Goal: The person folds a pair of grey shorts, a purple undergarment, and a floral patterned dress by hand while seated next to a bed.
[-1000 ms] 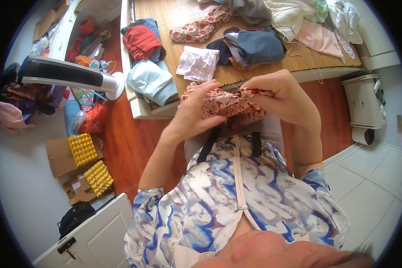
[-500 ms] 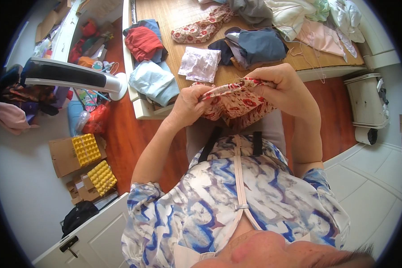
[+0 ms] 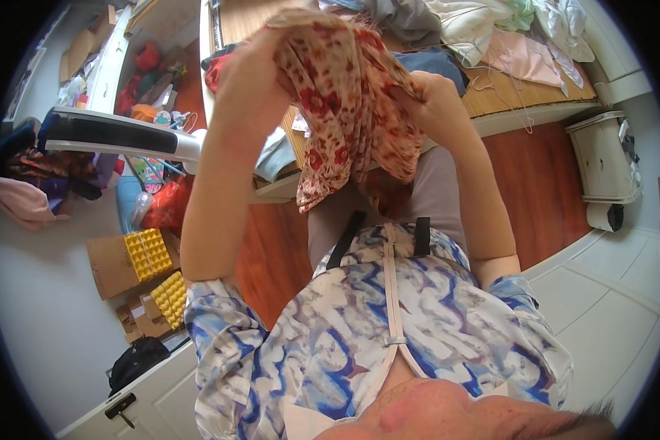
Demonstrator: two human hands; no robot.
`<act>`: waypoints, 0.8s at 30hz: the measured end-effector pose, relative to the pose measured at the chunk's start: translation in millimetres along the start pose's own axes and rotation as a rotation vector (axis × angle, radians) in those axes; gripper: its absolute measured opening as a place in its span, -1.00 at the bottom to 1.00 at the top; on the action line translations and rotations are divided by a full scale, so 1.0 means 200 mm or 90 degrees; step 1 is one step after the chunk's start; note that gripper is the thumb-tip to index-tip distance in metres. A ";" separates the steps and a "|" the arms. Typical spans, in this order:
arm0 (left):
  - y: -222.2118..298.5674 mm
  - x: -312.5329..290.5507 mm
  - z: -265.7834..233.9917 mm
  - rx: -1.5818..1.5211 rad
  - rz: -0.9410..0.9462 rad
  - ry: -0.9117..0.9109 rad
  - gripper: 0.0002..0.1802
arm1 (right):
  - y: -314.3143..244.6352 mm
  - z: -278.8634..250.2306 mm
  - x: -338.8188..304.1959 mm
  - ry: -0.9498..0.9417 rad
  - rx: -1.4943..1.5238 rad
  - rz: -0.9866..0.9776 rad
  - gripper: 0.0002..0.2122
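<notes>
A cream garment with red flowers (image 3: pixel 334 103) hangs spread between my two hands above my lap. My left hand (image 3: pixel 253 84) grips its upper left edge, fingers partly hidden by the cloth. Lower on the other side, my right hand (image 3: pixel 431 103) pinches the right edge. Behind the garment, folded dark blue clothes (image 3: pixel 440 66) show in part on the bed. To the left a light blue folded piece (image 3: pixel 275 158) and a bit of red folded cloth (image 3: pixel 216 72) peek out past my left arm.
The bed (image 3: pixel 557 100) with a woven mat lies ahead, loose clothes such as a pale pink garment (image 3: pixel 517 59) heaped at its far right. A white-and-black column appliance (image 3: pixel 117 136) juts in at left. Yellow egg trays (image 3: pixel 148 253) and a white bin (image 3: pixel 610 158) stand on either side.
My left hand has risen forward and to the left, lifting the floral garment so it hangs open. My right hand has moved slightly left. The raised cloth now covers folded clothes on the bed.
</notes>
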State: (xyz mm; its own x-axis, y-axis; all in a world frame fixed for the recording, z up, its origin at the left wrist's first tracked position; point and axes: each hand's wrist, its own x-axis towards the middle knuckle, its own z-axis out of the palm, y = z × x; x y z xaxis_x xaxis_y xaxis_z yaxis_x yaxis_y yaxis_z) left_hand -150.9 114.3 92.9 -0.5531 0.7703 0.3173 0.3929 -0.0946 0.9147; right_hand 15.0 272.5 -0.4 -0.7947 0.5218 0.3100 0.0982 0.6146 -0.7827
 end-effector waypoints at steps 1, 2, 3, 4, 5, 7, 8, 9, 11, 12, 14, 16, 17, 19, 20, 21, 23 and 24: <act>0.03 0.02 -0.03 0.201 0.080 0.012 -0.72 | 0.05 0.02 0.00 0.003 0.000 -0.001 -0.76; 0.06 0.03 -0.06 0.402 0.156 0.048 -0.63 | 0.10 0.04 0.01 0.017 -0.008 0.031 -0.76; 0.08 0.06 -0.09 0.517 0.195 0.087 -0.48 | 0.11 0.04 0.01 0.029 -0.015 0.062 -0.76; 0.09 0.07 -0.10 0.518 0.197 0.087 -0.48 | 0.13 0.02 0.02 0.030 -0.015 0.061 -0.76; 0.11 0.07 -0.10 0.526 0.200 0.110 -0.48 | 0.15 0.00 0.02 0.071 0.022 0.076 -0.77; 0.15 0.09 -0.13 0.536 0.201 0.134 -0.48 | 0.12 -0.02 0.03 0.110 0.062 0.091 -0.77; 0.17 0.12 -0.15 0.608 0.207 0.157 -0.48 | 0.11 -0.05 0.04 0.175 0.081 0.073 -0.78; 0.21 0.15 -0.17 0.677 0.215 0.180 -0.47 | 0.07 -0.08 0.05 0.242 0.098 0.056 -0.78; 0.25 0.25 -0.14 0.320 0.436 -0.018 -0.41 | 0.00 -0.12 0.05 0.214 0.138 0.071 -0.79; 0.15 0.30 -0.21 0.189 0.431 0.007 -0.39 | -0.05 -0.15 0.04 0.188 0.176 0.087 -0.79; 0.35 0.21 -0.02 0.093 0.226 0.018 -0.43 | 0.00 -0.17 0.01 0.162 0.226 0.141 -0.80; 0.35 0.21 0.01 0.264 0.382 0.058 -0.47 | 0.08 -0.14 -0.03 0.197 0.125 0.064 -0.80; 0.35 0.21 0.00 0.079 0.329 -0.027 -0.50 | 0.12 -0.13 -0.04 0.230 0.020 -0.008 -0.80; 0.35 0.21 -0.03 -0.323 0.183 -0.141 -0.56 | 0.12 -0.15 -0.05 0.285 0.093 0.020 -0.80; 0.33 0.22 -0.03 -0.431 0.085 -0.101 -0.57 | 0.11 -0.15 -0.06 0.340 0.165 0.049 -0.80; 0.30 0.22 -0.03 -0.485 0.035 -0.085 -0.57 | 0.10 -0.15 -0.08 0.341 0.164 0.048 -0.80; 0.25 0.20 -0.02 -0.234 0.073 -0.017 -0.57 | 0.05 -0.16 -0.14 0.357 0.248 0.055 -0.81; 0.26 0.18 0.00 0.071 0.154 0.026 -0.57 | 0.05 -0.16 -0.18 0.359 0.246 0.055 -0.81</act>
State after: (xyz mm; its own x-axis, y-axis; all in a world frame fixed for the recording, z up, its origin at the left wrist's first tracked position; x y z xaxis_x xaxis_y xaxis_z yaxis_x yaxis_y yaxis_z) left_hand -150.6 138.1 151.8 -0.4611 0.7079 0.5350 0.5948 -0.2008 0.7784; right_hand 63.6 278.9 -1.9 -0.3502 0.8519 0.3894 -0.1565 0.3566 -0.9210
